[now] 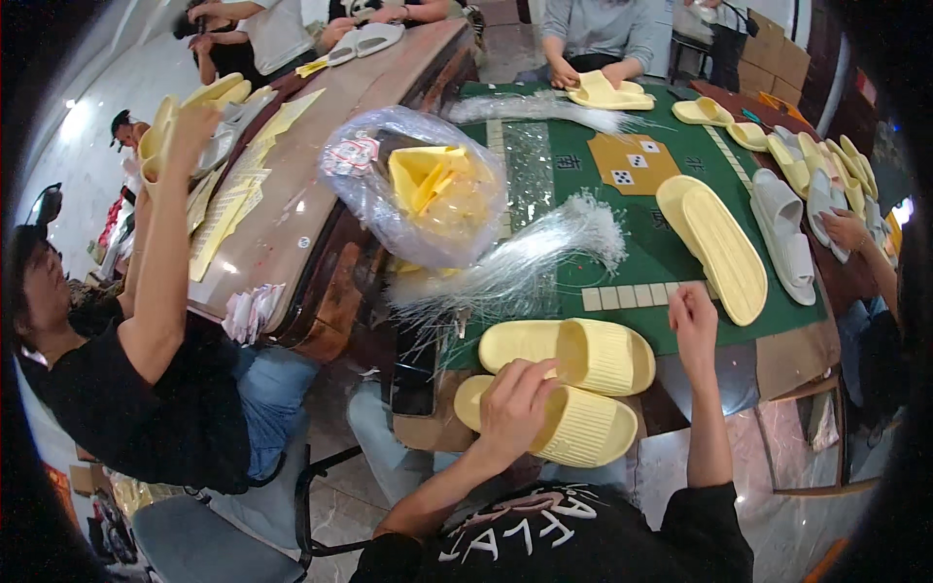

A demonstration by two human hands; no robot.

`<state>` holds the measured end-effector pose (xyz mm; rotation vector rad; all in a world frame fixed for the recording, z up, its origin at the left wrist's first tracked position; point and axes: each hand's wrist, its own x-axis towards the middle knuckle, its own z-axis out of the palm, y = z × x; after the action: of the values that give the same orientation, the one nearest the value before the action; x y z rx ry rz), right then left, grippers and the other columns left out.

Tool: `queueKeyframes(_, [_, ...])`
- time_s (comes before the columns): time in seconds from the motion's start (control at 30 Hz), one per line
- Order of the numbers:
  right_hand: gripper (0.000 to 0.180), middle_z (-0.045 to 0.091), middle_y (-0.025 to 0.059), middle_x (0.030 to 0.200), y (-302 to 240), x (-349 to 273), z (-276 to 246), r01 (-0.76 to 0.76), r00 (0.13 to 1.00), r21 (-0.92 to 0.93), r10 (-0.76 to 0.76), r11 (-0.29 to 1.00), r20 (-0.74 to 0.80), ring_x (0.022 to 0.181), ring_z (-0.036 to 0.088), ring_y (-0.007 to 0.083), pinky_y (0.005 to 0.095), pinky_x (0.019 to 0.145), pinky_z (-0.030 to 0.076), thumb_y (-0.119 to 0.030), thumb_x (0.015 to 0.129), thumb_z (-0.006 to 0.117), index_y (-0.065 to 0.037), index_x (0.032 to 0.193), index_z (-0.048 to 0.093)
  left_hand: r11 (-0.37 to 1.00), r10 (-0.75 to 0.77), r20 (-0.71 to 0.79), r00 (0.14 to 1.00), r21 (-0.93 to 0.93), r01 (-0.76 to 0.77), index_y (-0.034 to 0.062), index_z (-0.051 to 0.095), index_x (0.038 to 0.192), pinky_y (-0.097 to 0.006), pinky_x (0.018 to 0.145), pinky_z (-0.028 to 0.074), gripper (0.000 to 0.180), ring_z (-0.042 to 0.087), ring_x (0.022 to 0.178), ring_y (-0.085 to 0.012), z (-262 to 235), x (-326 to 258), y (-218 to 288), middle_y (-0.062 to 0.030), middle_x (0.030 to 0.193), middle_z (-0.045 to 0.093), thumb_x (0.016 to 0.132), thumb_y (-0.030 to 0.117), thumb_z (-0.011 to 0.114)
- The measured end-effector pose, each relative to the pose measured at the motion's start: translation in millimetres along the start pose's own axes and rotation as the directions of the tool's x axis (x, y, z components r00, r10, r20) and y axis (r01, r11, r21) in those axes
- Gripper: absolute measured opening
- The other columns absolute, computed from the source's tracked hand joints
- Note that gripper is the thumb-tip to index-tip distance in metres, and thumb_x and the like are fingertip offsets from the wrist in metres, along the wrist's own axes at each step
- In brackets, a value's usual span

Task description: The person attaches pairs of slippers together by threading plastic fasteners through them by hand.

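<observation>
Yellow foam slides sit low in the frame's centre: the left hand [513,406] grips the nearer slide [573,426], fingers curled over its strap. Just above lies the second slide [583,354]. The right hand [693,321], loosely closed and holding nothing visible, rests at the green table [583,209] edge, lower right of centre.

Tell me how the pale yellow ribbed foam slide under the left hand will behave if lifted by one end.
The pale yellow ribbed foam slide looks thick and moulded, so probably light, flexing slightly rather than drooping. Its flat sole shouldn't roll. The left hand rests on its strap.
</observation>
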<state>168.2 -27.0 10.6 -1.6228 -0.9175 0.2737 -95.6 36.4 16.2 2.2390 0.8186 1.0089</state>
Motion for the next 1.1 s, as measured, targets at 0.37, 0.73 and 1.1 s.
queueKeyframes(0.37, [0.009, 0.058, 0.0073, 0.059, -68.4, -62.0, 8.7, 0.17, 0.88, 0.053, -0.176, 0.984, 0.44, 0.051, 0.057, 0.0122, 0.0236, 0.049, 0.045, 0.002, 0.071, 0.067, 0.001, 0.075, 0.059, 0.975, 0.13, 0.118, 0.984, -0.196, -0.105, -0.0015, 0.058, 0.109, -0.037, 0.071, 0.051, 0.036, 0.062, 0.07, -0.0276, -1.7, -3.3, 46.4, -0.0134, 0.076, 0.06, 0.074, 0.004, 0.067])
queueKeyframes(0.73, [0.016, 0.057, 0.0032, 0.065, -14.7, -56.7, 7.0, -0.13, 0.979, -0.098, 0.143, 0.987, 0.144, 0.054, 0.049, 0.0065, 0.0206, 0.047, 0.036, -0.009, 0.09, 0.051, 0.002, 0.085, 0.061, 0.926, -0.044, 0.06, 0.997, 0.378, 0.018, 0.0079, 0.062, 0.087, -0.034, 0.057, 0.05, 0.018, 0.062, 0.068, -0.025, -42.0, 4.5, -0.9, -0.007, 0.075, 0.061, 0.071, 0.0, 0.055])
queueKeyframes(1.1, [0.025, 0.053, -0.0007, 0.066, 17.6, -58.1, 13.7, -0.311, 0.897, 0.044, 0.278, 0.949, 0.343, 0.061, 0.047, 0.0061, 0.0235, 0.053, 0.041, -0.015, 0.093, 0.05, 0.006, 0.084, 0.058, 0.981, -0.026, 0.608, 0.793, -0.138, 0.139, 0.0022, 0.065, 0.087, -0.04, 0.066, 0.047, 0.017, 0.061, 0.074, -0.0349, 61.1, 49.4, -43.5, -0.0185, 0.078, 0.063, 0.075, 0.005, 0.053])
